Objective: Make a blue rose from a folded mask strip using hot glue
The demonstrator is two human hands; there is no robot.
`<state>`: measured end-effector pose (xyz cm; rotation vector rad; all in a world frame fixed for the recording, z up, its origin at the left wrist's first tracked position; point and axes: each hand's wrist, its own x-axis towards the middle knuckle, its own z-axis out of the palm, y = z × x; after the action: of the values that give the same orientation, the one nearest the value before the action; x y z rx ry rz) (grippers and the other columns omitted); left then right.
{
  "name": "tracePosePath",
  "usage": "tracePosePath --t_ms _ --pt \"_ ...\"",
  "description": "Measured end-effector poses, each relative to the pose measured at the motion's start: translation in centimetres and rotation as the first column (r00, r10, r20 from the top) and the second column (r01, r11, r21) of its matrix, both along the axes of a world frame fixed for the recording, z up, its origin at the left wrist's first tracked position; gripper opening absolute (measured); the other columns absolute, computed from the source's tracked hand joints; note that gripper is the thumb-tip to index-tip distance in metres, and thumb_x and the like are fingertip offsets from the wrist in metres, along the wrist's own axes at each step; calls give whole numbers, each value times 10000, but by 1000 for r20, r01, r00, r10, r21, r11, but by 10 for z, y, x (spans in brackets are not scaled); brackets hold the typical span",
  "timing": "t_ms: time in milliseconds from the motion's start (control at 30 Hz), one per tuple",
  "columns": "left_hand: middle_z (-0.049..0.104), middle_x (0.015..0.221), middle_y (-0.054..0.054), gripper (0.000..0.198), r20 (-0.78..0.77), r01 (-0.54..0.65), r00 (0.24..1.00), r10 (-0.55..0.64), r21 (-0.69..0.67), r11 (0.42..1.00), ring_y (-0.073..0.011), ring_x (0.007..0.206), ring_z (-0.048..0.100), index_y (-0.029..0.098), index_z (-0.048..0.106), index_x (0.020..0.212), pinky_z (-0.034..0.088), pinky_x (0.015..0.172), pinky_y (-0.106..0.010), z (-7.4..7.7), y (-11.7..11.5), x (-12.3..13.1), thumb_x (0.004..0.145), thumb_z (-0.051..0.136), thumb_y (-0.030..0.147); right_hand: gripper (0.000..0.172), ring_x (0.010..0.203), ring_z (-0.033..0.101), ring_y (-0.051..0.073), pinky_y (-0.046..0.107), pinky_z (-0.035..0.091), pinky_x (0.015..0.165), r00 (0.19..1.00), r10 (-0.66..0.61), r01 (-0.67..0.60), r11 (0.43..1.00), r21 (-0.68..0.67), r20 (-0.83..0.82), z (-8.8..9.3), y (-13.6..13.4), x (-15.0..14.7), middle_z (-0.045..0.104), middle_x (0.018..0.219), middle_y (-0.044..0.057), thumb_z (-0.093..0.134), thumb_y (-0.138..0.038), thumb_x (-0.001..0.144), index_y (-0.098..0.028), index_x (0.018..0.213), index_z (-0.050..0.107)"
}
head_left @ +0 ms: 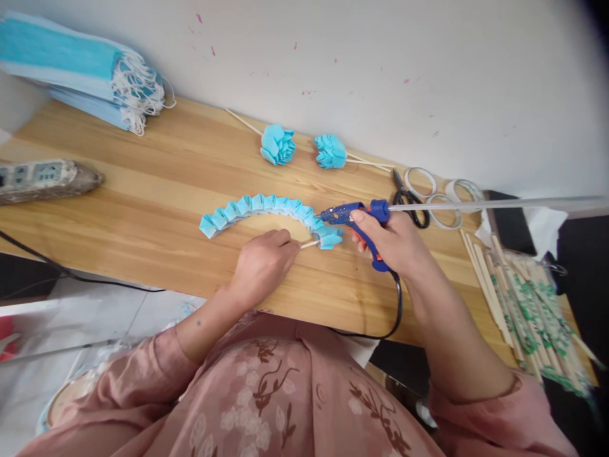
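Note:
In the head view, my right hand (399, 238) grips a blue glue gun (342, 214) with a long clear glue stick (447, 205) sticking out of its back. Its nozzle points left, at the right part of a curved strip of folded light-blue petals (257, 203). My left hand (267, 261) is closed round a thin wooden stick (310, 244), whose far end meets the strip's right end. Whether that tip is stuck to the strip I cannot tell. Two blue flowers on sticks, a left one (277, 145) and a right one (331, 152), lie behind the strip.
Black scissors (412, 200) and several tape rolls (420, 182) lie back right, near a dark phone (512, 222). Wrapped chopsticks (537, 311) cover the right end. Blue face masks (71, 57) are piled back left, with a power strip (45, 179) below. The glue gun's cord (398, 304) hangs over the front edge.

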<state>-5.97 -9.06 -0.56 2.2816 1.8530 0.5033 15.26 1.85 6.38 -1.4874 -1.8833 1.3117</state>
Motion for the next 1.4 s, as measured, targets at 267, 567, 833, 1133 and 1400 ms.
tracePosePath --t_ms 267,567,833,1133,1400 --pt "653 817 -64 396 11 4 1000 -5 72 997 -198 761 569 190 712 869 327 586 -316 -2 0 -1 1062 370 242 474 443 544 93 199 415 381 996 12 -14 1000 15 87 14 2 10 615 576 4 703 -650 811 -192 722 613" --pt "675 866 -68 390 6 4 1000 -5 35 999 -201 792 587 190 715 899 347 600 -310 -1 0 -1 1066 368 251 384 449 534 90 207 427 393 993 48 -45 998 -36 104 12 -1 12 606 579 5 668 -535 878 -200 701 606" --pt "687 875 -70 382 20 13 1000 -14 50 999 -202 803 604 187 716 913 365 607 -307 -2 0 -1 1067 373 254 384 450 522 92 210 409 395 990 40 -36 999 -39 133 11 -1 16 599 575 5 662 -525 886 -204 689 590" --pt "684 866 -71 392 45 5 999 -7 52 999 -198 805 605 189 713 907 373 611 -306 -3 0 -1 1071 366 269 329 630 622 128 227 429 504 992 75 -83 993 81 101 24 -3 18 689 694 66 585 -439 931 -188 727 649" --pt "693 874 -70 387 19 4 1000 -5 42 999 -199 805 611 190 717 909 379 620 -304 -1 0 -1 1063 367 246 391 532 565 129 242 397 422 1000 -7 8 999 32 -27 12 0 6 713 730 54 617 -585 892 -207 839 702"
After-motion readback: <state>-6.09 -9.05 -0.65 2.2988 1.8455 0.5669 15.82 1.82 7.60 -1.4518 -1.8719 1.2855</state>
